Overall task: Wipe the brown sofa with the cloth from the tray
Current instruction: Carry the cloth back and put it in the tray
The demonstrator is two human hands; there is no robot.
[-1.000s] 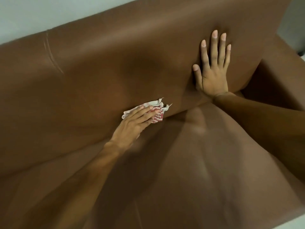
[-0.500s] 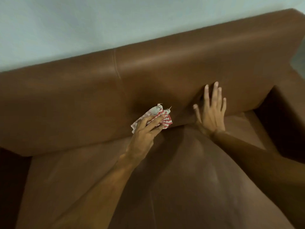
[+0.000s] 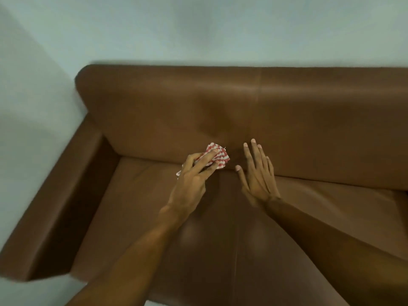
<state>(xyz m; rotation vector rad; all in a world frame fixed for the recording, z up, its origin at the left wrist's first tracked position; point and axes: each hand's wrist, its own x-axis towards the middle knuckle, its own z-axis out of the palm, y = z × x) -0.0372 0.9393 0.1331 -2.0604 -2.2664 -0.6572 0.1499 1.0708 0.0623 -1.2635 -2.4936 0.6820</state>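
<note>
The brown sofa [image 3: 287, 120] fills most of what I see, backed against a pale wall [image 3: 198, 29], with its left armrest [image 3: 55, 195] running toward me and two seat cushions meeting at a seam below my arms. I read this as mid-wipe: the work sits low on the backrest, right where it meets the seat, a crease that I judge likely to gather dust.

My left hand [image 3: 194, 175] reaches forward with the forearm stretched out over the seat. It is clamped on the cloth [image 3: 217, 156], a red-and-white checked rag bunched under the fingers and pressed against the foot of the backrest. Bunching it gives me a firm pad to push with.

My right hand [image 3: 257, 173] is just beside it, fingers spread and straight, holding nothing. It looks to lie flat near the same crease, probably to steady me, though I cannot tell whether it truly touches the leather.

The tray is not in view.
</note>
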